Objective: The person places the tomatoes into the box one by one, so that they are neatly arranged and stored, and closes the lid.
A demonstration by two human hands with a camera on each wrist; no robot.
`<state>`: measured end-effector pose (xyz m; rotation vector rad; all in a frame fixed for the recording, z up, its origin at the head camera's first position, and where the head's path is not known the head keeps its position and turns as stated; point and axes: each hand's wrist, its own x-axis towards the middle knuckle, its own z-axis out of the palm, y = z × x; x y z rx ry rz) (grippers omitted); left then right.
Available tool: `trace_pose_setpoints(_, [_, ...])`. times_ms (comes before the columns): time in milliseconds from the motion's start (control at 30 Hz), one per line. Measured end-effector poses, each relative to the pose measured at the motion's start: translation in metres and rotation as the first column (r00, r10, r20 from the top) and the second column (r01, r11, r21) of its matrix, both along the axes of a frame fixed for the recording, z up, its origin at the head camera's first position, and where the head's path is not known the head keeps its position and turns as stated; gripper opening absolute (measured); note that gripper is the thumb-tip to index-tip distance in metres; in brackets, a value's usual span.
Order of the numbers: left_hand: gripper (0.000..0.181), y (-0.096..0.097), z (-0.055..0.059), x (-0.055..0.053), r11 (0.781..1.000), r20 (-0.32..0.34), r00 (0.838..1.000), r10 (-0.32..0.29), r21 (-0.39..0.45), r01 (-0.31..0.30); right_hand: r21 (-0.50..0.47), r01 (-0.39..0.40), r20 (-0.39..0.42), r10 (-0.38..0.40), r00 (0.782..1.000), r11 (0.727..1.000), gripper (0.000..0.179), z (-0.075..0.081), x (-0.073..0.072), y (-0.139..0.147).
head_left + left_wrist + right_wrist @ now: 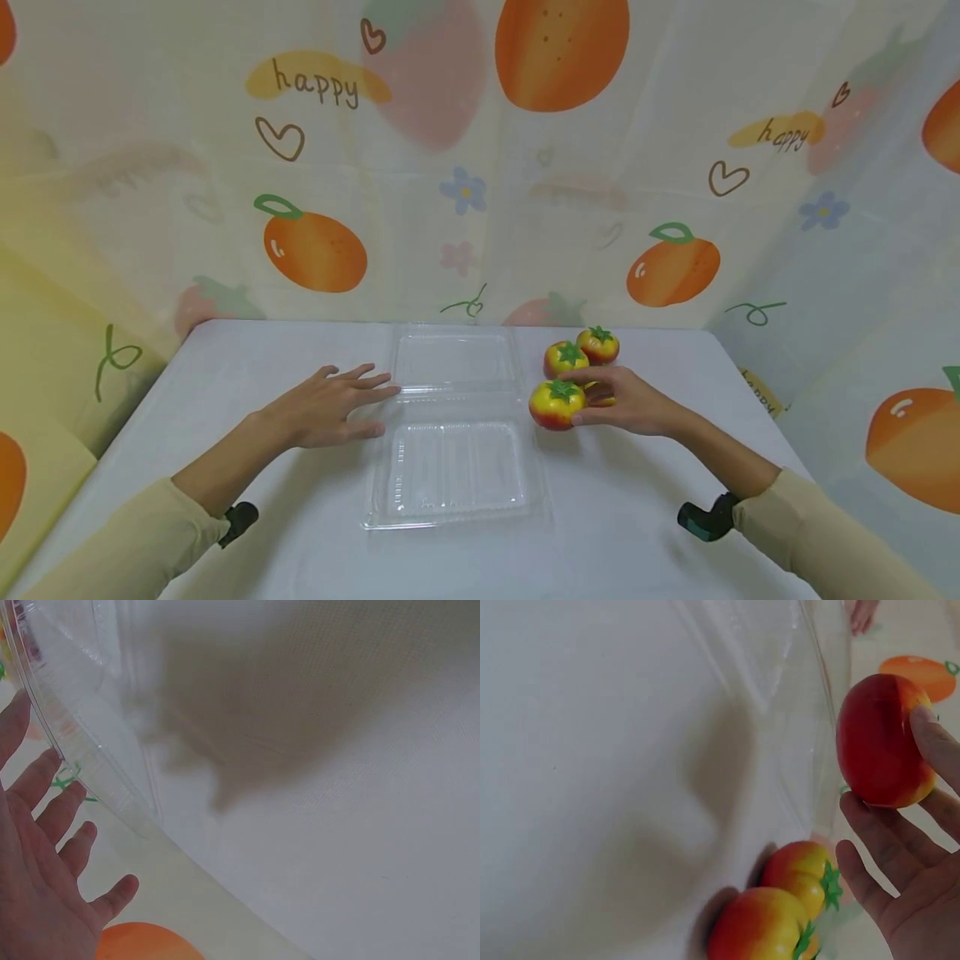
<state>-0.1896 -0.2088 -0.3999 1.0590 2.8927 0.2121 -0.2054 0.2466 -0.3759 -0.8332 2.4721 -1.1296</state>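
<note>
My right hand point(630, 402) pinches a red-and-yellow tomato point(557, 407) with a green calyx between thumb and fingers. In the right wrist view the held tomato point(881, 742) hangs above the tabletop, its smooth red side showing. Behind it stand a tomato point(564, 358) and another tomato point(598, 344); a further yellow part shows behind my fingers. Left of the held tomato lies an unfolded clear plastic clamshell box point(457, 467), both halves flat. Fingers spread, my left hand point(330, 410) holds nothing beside the box's left edge; whether its fingertips touch the plastic I cannot tell.
A white table point(300, 533) carries everything. Behind it hangs a fruit-printed curtain point(420, 208), with similar cloth at both sides. The box's far half point(456, 360) reaches close to the table's back edge. Each wrist wears a black device point(708, 518).
</note>
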Motion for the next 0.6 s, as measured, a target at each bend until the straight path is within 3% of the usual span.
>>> trace_pose_setpoints(233, [0.059, 0.000, -0.002, 0.000, 1.000, 0.000, 1.000, 0.003, 0.009, -0.003, 0.007, -0.068, -0.025, 0.068, 0.997, 0.998, 0.056, 0.001, -0.001, -0.022])
trace_pose_setpoints(467, [0.059, 0.000, -0.001, 0.001, 1.000, 0.009, 1.000, 0.008, 0.016, -0.008, 0.064, -0.090, -0.073, 0.094, 0.993, 0.994, 0.057, 0.004, -0.002, -0.040])
trace_pose_setpoints(600, [0.060, 0.000, -0.001, 0.001, 1.000, 0.007, 1.000, 0.004, 0.006, -0.004, 0.074, -0.109, -0.060, 0.113, 0.992, 0.991, 0.057, 0.005, -0.004, -0.049])
